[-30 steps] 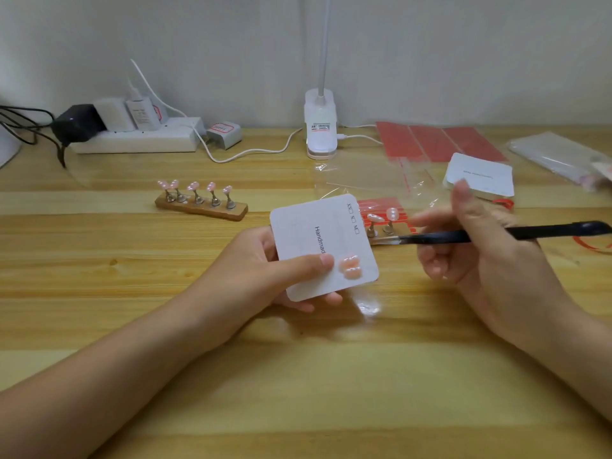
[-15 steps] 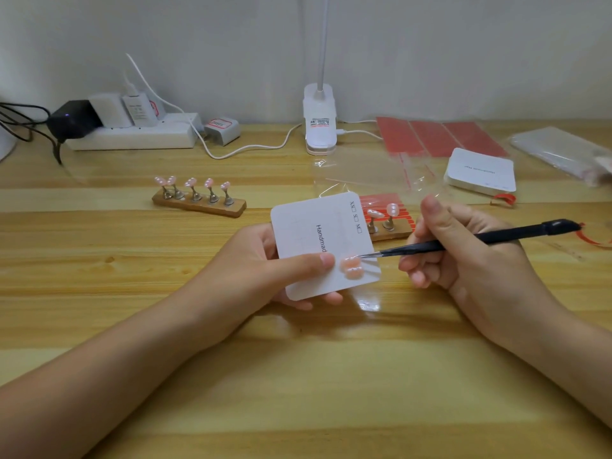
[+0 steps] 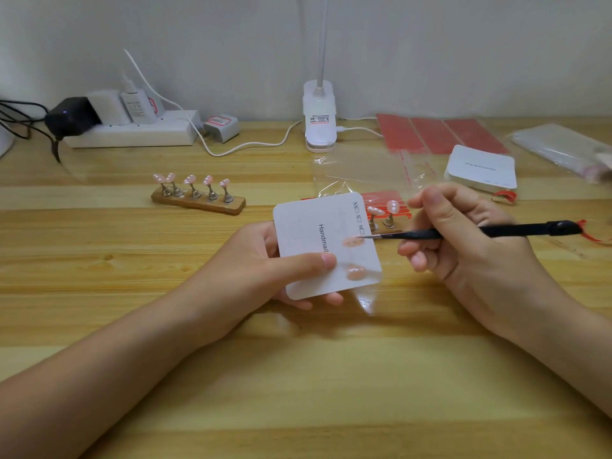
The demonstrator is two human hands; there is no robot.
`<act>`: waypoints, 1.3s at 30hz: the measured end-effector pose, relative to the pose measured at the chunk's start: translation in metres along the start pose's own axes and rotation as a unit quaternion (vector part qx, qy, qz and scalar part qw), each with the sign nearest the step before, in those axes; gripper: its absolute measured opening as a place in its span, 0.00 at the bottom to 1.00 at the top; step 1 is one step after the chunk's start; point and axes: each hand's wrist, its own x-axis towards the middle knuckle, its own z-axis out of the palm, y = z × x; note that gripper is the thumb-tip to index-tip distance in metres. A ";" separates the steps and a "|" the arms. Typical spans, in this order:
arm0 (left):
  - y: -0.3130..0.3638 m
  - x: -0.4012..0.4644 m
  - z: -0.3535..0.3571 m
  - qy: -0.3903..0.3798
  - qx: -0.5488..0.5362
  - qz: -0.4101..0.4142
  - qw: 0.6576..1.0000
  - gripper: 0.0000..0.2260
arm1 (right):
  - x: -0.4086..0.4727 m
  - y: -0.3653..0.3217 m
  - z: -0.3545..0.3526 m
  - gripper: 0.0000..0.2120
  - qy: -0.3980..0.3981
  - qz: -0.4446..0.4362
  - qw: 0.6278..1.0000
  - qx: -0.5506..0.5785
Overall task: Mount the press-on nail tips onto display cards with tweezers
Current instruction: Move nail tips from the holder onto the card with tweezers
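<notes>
Spanning the whole view, one wooden desk [image 3: 298,392] carries everything. At its back stand one white power strip [image 3: 132,134] with several plugs in it and one white clip lamp [image 3: 320,124]. Three red sheets [image 3: 440,135] lie at the right rear in clear bags, and just in front of them sits one stack of white cards [image 3: 480,167].

One wooden nail stand [image 3: 198,202] bears five pink tips on metal posts; a second stand [image 3: 384,223], half hidden behind the card, shows two tips.

One display card [image 3: 326,246], printed "Handmad…" with boxes marked XS, S and M, is clasped by the left hand [image 3: 265,260], thumb on its face and fingers beneath. Two pink nail tips sit on it: the upper nail tip [image 3: 351,241] and the lower nail tip [image 3: 355,272].

One pair of black tweezers [image 3: 463,232] is pinched in the right hand [image 3: 463,240], its point touching the upper tip.
</notes>
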 end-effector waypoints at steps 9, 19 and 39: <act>0.000 0.001 -0.002 -0.009 -0.014 -0.010 1.000 0.10 | 0.000 0.002 -0.002 0.07 -0.001 0.041 0.999 0.000; -0.001 0.001 -0.002 -0.003 -0.015 -0.018 1.000 0.08 | -0.001 0.003 -0.002 0.08 0.000 0.039 0.999 -0.002; 0.000 0.001 0.000 0.004 -0.012 -0.015 1.000 0.08 | -0.001 0.004 -0.002 0.08 0.016 0.060 0.998 0.003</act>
